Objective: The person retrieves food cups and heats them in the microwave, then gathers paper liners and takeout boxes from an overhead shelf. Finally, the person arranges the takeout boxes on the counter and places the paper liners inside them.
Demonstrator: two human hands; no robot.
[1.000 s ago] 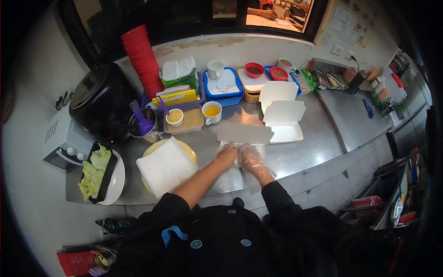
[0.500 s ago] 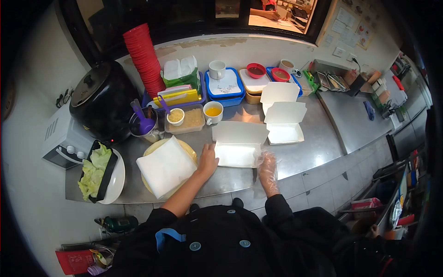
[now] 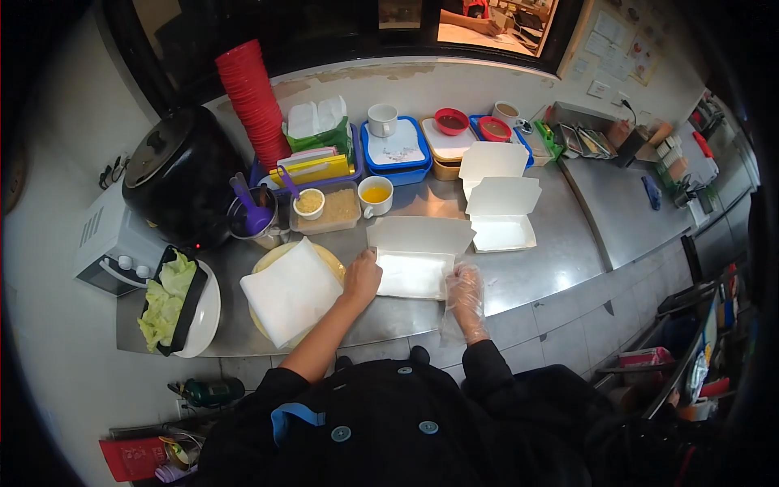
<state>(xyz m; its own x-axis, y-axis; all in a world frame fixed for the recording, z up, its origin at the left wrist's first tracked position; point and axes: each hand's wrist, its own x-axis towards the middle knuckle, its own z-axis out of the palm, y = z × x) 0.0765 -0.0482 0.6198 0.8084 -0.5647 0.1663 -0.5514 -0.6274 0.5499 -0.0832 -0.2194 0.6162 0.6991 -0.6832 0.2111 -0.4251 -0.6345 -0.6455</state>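
Note:
An open white takeout box (image 3: 415, 274) with its lid raised stands on the steel counter in front of me. My bare left hand (image 3: 363, 277) is closed on the box's left side. On its right side, my right hand (image 3: 465, 294), in a clear plastic glove, has its fingers closed at the box edge. Behind and to the right is a second open white box (image 3: 502, 232), with another raised white lid (image 3: 491, 165) behind it. White paper sheets (image 3: 292, 294) lie on a yellow round plate (image 3: 336, 262) left of my left hand.
Lettuce (image 3: 168, 304) in a black tray, a white microwave (image 3: 109, 252) and a black cooker (image 3: 178, 178) stand at the left. Stacked red baskets (image 3: 251, 101), blue containers (image 3: 395, 150) and a cup of yellow liquid (image 3: 375, 196) line the back. Another person's hand (image 3: 487, 27) shows through the window.
My hands have moved apart from the front middle of the box to its two sides. The lid, earlier tilted over the box, now stands back, and the inside shows.

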